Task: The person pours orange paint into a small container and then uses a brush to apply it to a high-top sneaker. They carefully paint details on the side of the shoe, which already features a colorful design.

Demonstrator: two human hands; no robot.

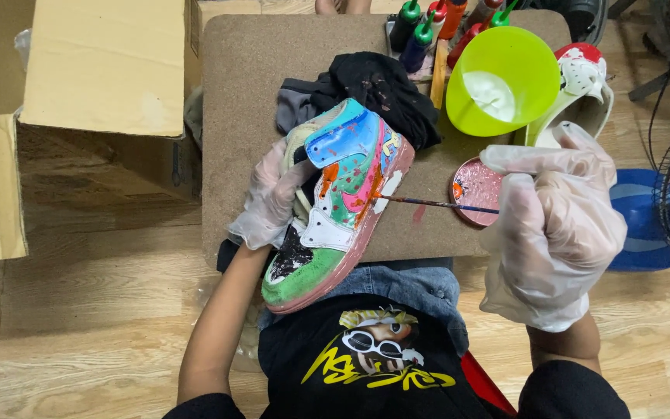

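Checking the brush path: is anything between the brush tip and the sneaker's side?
Nothing visible. The brush in the right hand runs straight over bare board to the sneaker, which the left hand holds; its tip is at the sneaker's side.

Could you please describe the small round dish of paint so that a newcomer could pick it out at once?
Start at the brown board across the person's lap and go to its right edge, below the big lime-green bowl. There, beside the gloved right hand holding the thin paintbrush, lies the paint dish. It is flat, pink and shiny, far smaller than the bowl.
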